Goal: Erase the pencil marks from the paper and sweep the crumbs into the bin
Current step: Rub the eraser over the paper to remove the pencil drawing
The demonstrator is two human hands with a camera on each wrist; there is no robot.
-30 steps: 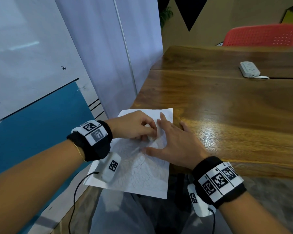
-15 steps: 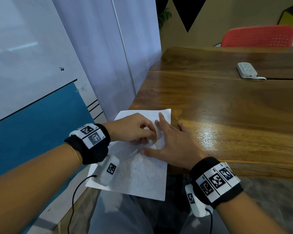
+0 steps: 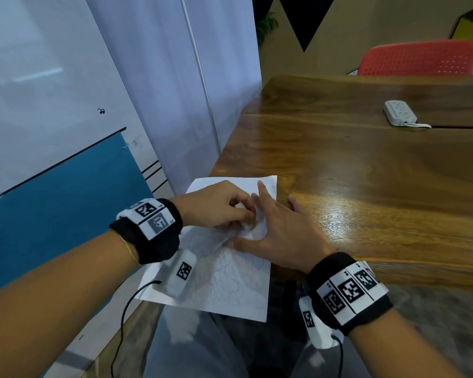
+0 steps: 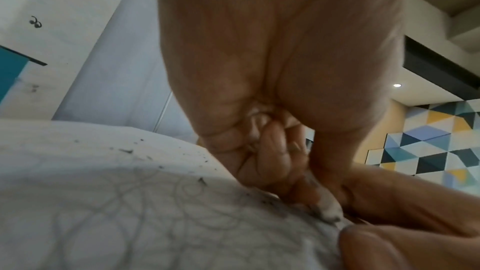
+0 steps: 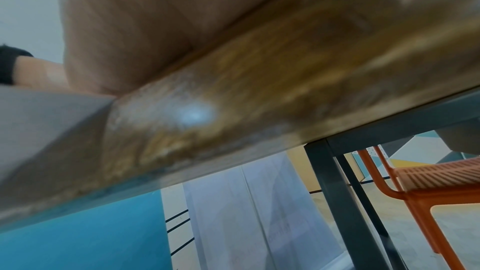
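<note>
Two hands met on our paper (image 3: 230, 290), its long axis running away from us. Our left hand (image 3: 216, 205) pinched the eraser (image 3: 247, 226); our right hand (image 3: 281, 236) lay spread flat. We read no writing.

On my left wrist feed, the left hand (image 4: 272, 93) curled its fingers around a dirty white eraser (image 4: 326, 208), pressed onto the paper (image 4: 130, 213). Grey pencil loops (image 4: 145, 196) and dark crumbs (image 4: 127, 151) marked the sheet.
</note>
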